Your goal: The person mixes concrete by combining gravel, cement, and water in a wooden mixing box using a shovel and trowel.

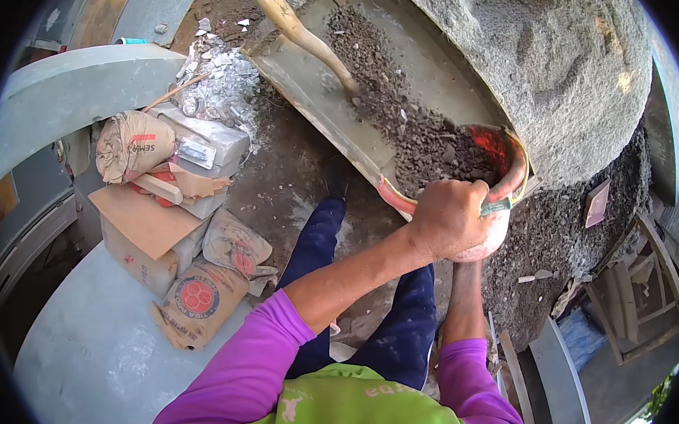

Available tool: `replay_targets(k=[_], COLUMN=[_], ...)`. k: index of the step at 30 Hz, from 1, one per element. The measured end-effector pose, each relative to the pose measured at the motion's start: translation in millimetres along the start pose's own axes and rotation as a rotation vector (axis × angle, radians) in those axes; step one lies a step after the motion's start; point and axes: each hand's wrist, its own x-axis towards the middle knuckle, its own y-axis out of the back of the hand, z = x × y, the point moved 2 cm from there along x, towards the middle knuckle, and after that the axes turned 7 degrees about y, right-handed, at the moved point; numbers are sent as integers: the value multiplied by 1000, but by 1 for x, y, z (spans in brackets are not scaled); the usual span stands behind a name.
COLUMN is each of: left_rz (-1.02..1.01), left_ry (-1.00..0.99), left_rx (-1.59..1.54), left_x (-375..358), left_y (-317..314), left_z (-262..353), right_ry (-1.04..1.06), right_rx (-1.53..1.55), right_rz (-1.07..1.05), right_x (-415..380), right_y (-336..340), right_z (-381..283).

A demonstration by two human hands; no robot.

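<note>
My left hand (450, 219) is closed on the rim of a tipped bucket (487, 238), whitish outside and reddish inside. The bucket's mouth faces a long grey mixing trough (309, 101), and dark gravel (440, 147) lies from the mouth along the trough floor. My right forearm (463, 301) reaches up to the underside of the bucket; the bucket hides the fingers of that hand. Farther along the trough, a tool with a curved wooden handle (306, 39) leans out of the gravel, its head buried.
A large heap of grey sand (548, 67) rises behind the trough. At left lie cement bags (197, 302), a pale block (222, 141) and a cardboard sheet (149, 216). Loose gravel (535, 239), a reddish brick-like piece (597, 202) and a wooden frame (644, 294) are at right.
</note>
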Motion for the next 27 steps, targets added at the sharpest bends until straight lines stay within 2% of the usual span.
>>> replay_targets(k=[5, 9, 11, 12, 14, 16, 22, 23, 26, 27], left_rz=[-38, -20, -29, -49, 39, 140, 233, 318, 227, 274], left_ry=[36, 84, -42, -70, -77, -67, -33, -114, -86, -150], left_rx=[-96, -45, 0, 14, 9, -15, 14, 58, -29, 22], left_x=[-2, 23, 41, 33, 48, 59, 105, 108, 92, 86], left_y=[-31, -40, -31, -31, -25, 4, 87, 88, 93, 76], left_z=[-14, -14, 5, 12, 7, -5, -18, -17, -7, -8], right_ry=[-111, -137, -152, -170, -159, -147, -173, -169, -165, -184], right_rx=[206, 243, 285, 287, 310, 343, 346, 353, 397, 403], right_rz=[146, 134, 115, 101, 62, 10, -143, -163, -177, -159], right_x=[-11, 6, 18, 24, 44, 69, 129, 138, 131, 119], right_y=[56, 69, 65, 60, 43, 23, -58, -69, -69, -57], right_z=[14, 18, 19, 16, 16, 15, 7, 3, -1, -2])
